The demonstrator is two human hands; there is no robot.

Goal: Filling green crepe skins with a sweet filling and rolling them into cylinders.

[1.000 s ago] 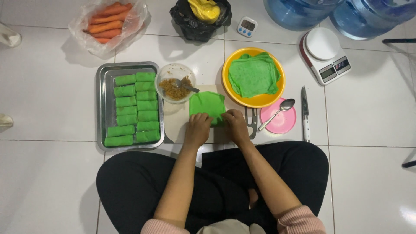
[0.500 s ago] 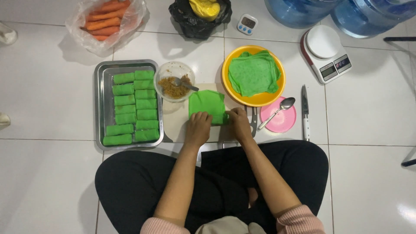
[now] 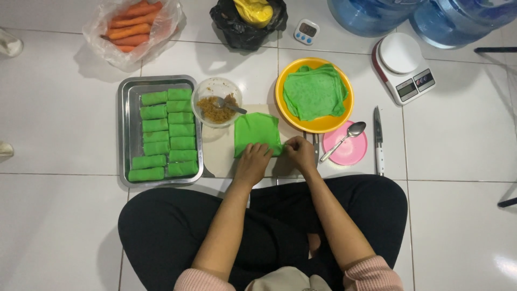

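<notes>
Left hand (image 3: 253, 160): fingers pressed down on the near edge of the green crepe (image 3: 257, 132), curled over its folded lip.
Right hand (image 3: 300, 152): fingers pinching the near right corner of the same crepe, just beside the left hand.
Green crepe: lies flat on a pale board (image 3: 222, 153) on the floor, near edge turned up under both hands, far part open.
Bowl (image 3: 217, 101): clear, far left of the crepe, touching the board's far corner; holds brown crumbly filling with a spoon handle sticking out toward the crepe.
Metal tray (image 3: 125, 129): left of the board, just beside it, holding two columns of rolled green crepes.
Yellow plate (image 3: 318, 125): far right of the crepe, stacked with flat green crepes (image 3: 315, 92).
Pink lid (image 3: 347, 151): right of the right hand, near it, with a metal spoon (image 3: 344, 138) lying across.
Knife (image 3: 378, 139): right of the pink lid, pointing far.
Kitchen scale (image 3: 405, 73): far right, well apart from the hands.
Far edge: bag of carrots (image 3: 132, 24) at left, black bag (image 3: 245, 24) with something yellow, small timer (image 3: 306, 31), two blue water jugs (image 3: 371, 13).
In the way: nothing lies between the hands and the crepe; the fingers hide its folded edge.
</notes>
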